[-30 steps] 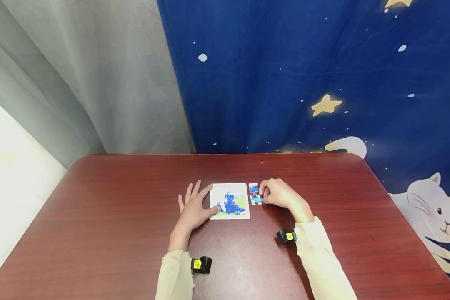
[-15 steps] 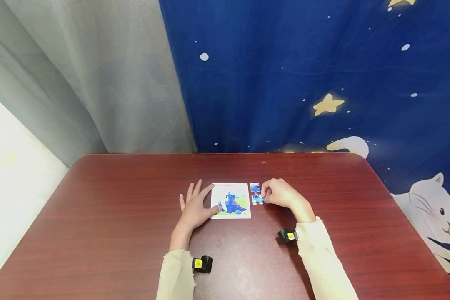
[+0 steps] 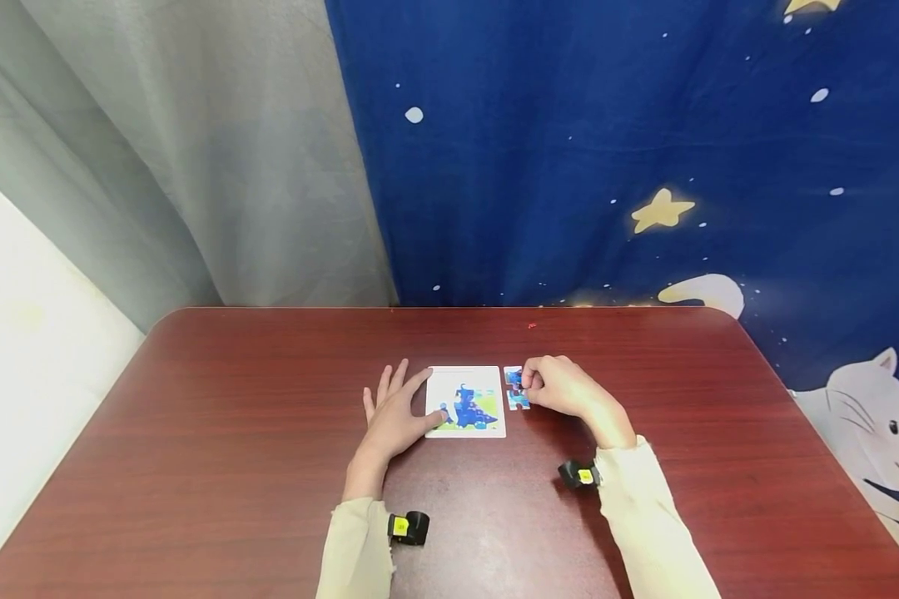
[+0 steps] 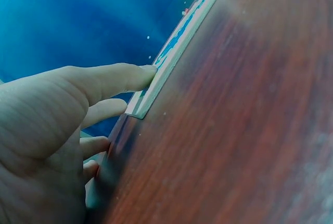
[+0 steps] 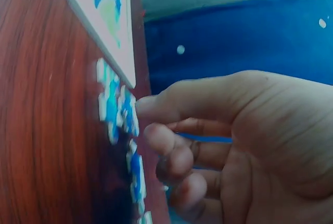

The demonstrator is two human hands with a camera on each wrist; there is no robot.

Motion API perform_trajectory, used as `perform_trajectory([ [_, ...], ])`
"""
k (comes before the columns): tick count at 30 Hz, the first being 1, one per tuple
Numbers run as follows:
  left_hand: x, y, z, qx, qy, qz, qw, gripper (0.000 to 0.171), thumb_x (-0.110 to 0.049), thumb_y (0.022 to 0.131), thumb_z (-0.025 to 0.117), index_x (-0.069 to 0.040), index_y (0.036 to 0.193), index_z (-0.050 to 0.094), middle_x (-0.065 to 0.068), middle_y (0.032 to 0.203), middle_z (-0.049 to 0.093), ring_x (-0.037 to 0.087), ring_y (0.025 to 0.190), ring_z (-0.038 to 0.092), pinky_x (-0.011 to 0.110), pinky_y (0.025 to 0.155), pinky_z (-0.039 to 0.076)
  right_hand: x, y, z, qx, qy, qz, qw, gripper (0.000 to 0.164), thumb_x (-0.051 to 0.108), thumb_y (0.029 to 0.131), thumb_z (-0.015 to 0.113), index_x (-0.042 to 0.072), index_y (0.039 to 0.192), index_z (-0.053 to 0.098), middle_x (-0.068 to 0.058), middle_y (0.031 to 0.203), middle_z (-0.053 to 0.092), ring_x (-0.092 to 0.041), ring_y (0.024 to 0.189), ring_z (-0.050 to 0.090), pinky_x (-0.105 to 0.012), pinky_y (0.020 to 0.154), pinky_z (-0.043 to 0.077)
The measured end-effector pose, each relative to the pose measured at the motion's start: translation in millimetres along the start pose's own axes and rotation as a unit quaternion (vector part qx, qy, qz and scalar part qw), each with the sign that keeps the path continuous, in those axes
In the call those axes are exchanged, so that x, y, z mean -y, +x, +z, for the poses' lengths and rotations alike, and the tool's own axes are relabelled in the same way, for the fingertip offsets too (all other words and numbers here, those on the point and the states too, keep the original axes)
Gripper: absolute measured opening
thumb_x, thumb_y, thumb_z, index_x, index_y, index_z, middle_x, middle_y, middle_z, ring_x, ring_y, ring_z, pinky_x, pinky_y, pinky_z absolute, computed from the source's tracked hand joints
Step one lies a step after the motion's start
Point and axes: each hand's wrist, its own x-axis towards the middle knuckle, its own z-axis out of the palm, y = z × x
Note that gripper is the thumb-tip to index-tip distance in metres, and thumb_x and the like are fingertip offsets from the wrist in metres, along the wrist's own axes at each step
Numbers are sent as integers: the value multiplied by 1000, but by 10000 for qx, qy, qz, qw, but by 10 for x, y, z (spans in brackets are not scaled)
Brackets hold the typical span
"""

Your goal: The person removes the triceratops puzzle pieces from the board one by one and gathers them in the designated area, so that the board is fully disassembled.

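Observation:
In the head view a white-framed jigsaw board (image 3: 442,384) with a blue cartoon picture lies flat on the table. My left hand (image 3: 393,426) rests at its left side, thumb on the lower left of the frame and fingers spread along the edge. My right hand (image 3: 569,393) is over the loose jigsaw pieces (image 3: 519,399) just right of the board. The right wrist view shows its thumb and index finger pinching one blue piece (image 5: 128,112) by the edge. Beside it lies another piece (image 5: 109,99). The right fingers partly hide the pieces from above.
More jigsaw pieces (image 5: 136,176) lie beneath the right fingers. A tiny red scrap (image 3: 532,325) is near the far edge of the brown table (image 3: 270,466). Behind the table hang a grey curtain (image 3: 270,166) and a blue one (image 3: 509,150).
The whole view shifts slightly. My left hand stays on the board. The right fingertips have edged a little closer to the board, over the loose pieces.

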Motion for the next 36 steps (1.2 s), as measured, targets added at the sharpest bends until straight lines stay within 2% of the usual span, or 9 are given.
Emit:
perform_trajectory([
  [8, -3, 8, -10, 19, 25, -15, 10000, 69, -31, 76, 72, -17, 138, 46, 16, 152, 19, 35, 139, 4, 63, 102, -5, 257, 46, 108, -182, 186, -667, 9974, 10, 5, 76, 65, 7, 85, 62, 5, 65, 52, -9, 60, 47, -27, 58, 40],
  [14, 12, 16, -4, -12, 56, -39, 10000, 70, -32, 75, 73, -17, 138, 47, 16, 151, 19, 35, 139, 4, 63, 102, -5, 433, 116, 325, 19, -250, -485, 9985, 28, 17, 81, 69, 6, 106, 64, 0, 82, 54, -14, 74, 51, -31, 68, 44],
  [18, 19, 27, 11, -7, 78, -56, 10000, 71, -33, 75, 73, -18, 138, 46, 16, 152, 19, 34, 139, 3, 62, 102, -6, 483, 139, 430, 99, -428, -313, 9985, 34, 21, 82, 70, 8, 113, 63, 2, 86, 54, -13, 78, 52, -31, 70, 45],
  [22, 24, 36, 24, 13, 114, -80, 9999, 71, -34, 75, 73, -18, 139, 46, 15, 152, 18, 34, 139, 3, 62, 102, -6, 478, 146, 457, 26, -381, -449, 9983, 31, 17, 82, 70, 7, 111, 63, 3, 80, 52, -13, 75, 50, -30, 68, 44],
  [28, 20, 31, 28, 12, 122, -83, 9999, 71, -33, 75, 73, -18, 138, 46, 15, 152, 18, 33, 140, 2, 61, 102, -6, 427, 152, 454, 88, 34, -693, 9975, 28, 11, 83, 69, 3, 108, 60, 4, 69, 51, -10, 62, 47, -26, 61, 41],
  [36, -11, -9, 2, -185, -44, 172, 9997, 67, -32, 74, 73, -15, 135, 49, 18, 149, 23, 35, 139, 6, 63, 101, -5, 393, 162, 442, 281, 171, -810, 9962, 26, 10, 84, 68, 7, 106, 55, 6, 68, 52, -7, 57, 47, -26, 57, 41],
])
